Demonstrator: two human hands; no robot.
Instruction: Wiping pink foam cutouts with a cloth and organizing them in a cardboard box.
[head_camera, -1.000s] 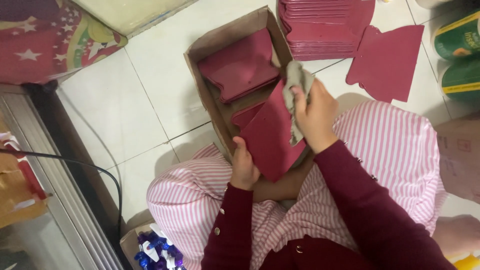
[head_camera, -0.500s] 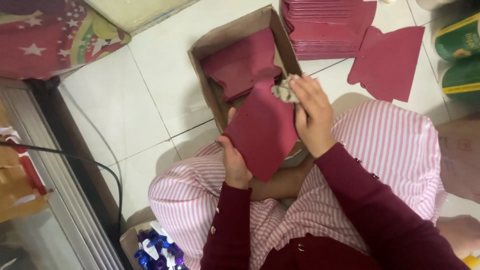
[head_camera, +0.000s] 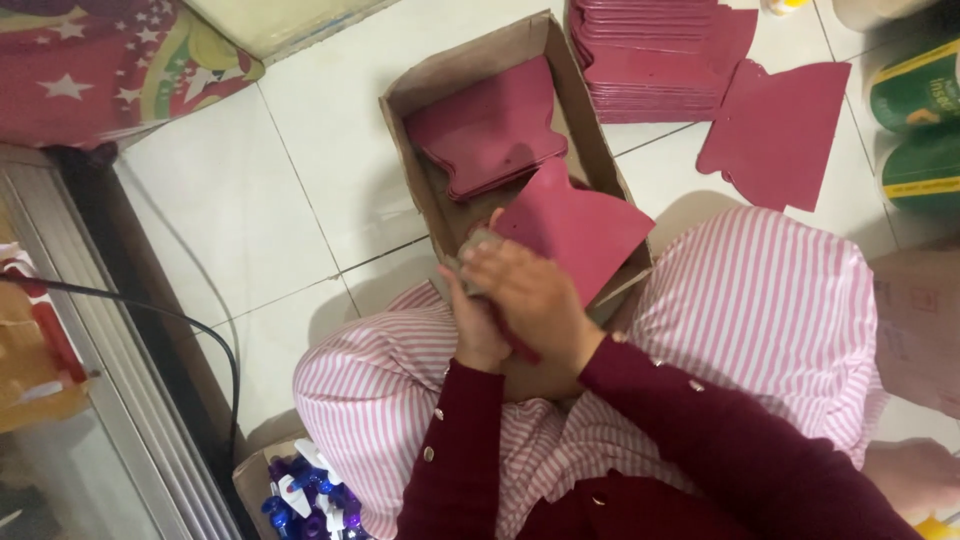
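Both hands meet on one maroon paper cutout (head_camera: 580, 225), held just over the near end of the cardboard box (head_camera: 440, 75). Left hand (head_camera: 470, 325) grips the cutout's lower edge from beneath, fingers closed on it, while the right hand (head_camera: 530, 295) lies over it, pressing a small grey cloth (head_camera: 470, 250) against the sheet; how tightly those fingers close cannot be told. That cutout is flat, matte, dark red, with a notched, flared outline.

Inside the box lies one small pile of the same cutouts (head_camera: 490, 130). Right of the box, on the white tiled floor (head_camera: 240, 210), sits one taller stack (head_camera: 650, 55), and further right of it one single loose cutout (head_camera: 775, 130). Two green cans (head_camera: 920, 125) stand beyond that, far right of the box.
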